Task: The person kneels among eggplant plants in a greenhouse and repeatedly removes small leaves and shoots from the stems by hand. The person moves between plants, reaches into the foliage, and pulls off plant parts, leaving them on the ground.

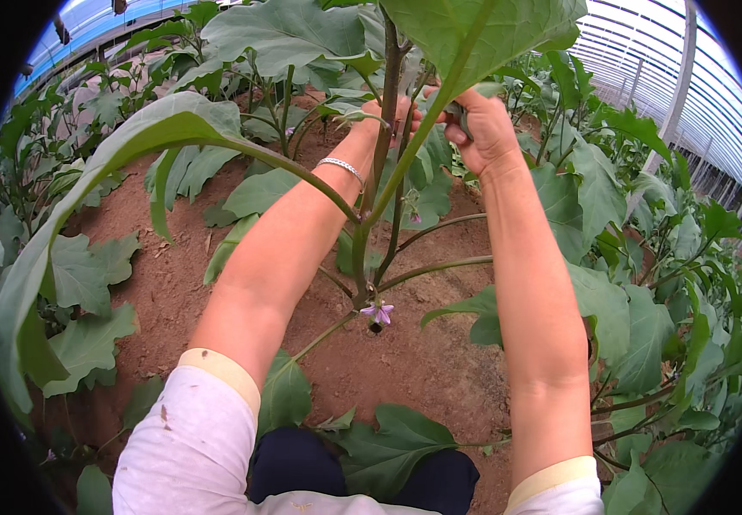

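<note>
An eggplant plant stands upright before me, its main stem (pixel 359 257) forking low into several branches. My left hand (pixel 400 114) is behind the upright branches at the top centre, partly hidden by them; whether its fingers hold anything does not show. My right hand (pixel 484 125) is just right of it, thumb and fingers curled around a small greyish-green object, perhaps a folded leaf or a tool. A large leaf (pixel 480 38) hangs over both hands. A purple flower (pixel 379 313) sits at the base of the fork.
Reddish-brown soil (pixel 409 367) lies under the plant. Other eggplant plants (pixel 603 193) crowd both sides, with leaves near my forearms. A long leaf (pixel 120 135) arches over the left. A pale greenhouse post (pixel 672 109) rises at the right. My dark-clothed knees (pixel 297 465) are at the bottom.
</note>
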Tool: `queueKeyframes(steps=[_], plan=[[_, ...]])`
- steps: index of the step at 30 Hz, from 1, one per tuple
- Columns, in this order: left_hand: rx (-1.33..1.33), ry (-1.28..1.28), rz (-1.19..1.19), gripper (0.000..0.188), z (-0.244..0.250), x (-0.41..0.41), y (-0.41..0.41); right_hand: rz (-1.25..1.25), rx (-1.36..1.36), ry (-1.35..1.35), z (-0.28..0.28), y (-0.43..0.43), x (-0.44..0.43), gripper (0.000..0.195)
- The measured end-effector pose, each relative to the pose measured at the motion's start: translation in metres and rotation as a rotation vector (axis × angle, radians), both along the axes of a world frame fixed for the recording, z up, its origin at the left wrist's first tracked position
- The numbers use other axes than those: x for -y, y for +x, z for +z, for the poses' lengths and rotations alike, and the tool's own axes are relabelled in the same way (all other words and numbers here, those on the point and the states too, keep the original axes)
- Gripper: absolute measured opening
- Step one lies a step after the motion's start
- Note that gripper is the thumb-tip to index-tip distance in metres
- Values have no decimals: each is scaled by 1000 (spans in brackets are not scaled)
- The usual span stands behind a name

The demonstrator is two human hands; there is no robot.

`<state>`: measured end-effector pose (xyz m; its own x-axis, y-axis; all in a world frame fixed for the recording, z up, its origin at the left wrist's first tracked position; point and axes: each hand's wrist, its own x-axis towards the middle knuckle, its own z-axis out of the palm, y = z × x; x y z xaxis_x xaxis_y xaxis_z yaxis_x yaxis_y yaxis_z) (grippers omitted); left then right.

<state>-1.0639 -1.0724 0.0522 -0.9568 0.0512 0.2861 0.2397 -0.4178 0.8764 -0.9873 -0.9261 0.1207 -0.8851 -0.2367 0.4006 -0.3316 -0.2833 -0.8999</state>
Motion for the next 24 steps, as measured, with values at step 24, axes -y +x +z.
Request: queueKeyframes(steps=[24], plan=[[-282, -31, -243, 10, -14, -17, 36, 192, -171, 238, 55, -73, -3, 19]])
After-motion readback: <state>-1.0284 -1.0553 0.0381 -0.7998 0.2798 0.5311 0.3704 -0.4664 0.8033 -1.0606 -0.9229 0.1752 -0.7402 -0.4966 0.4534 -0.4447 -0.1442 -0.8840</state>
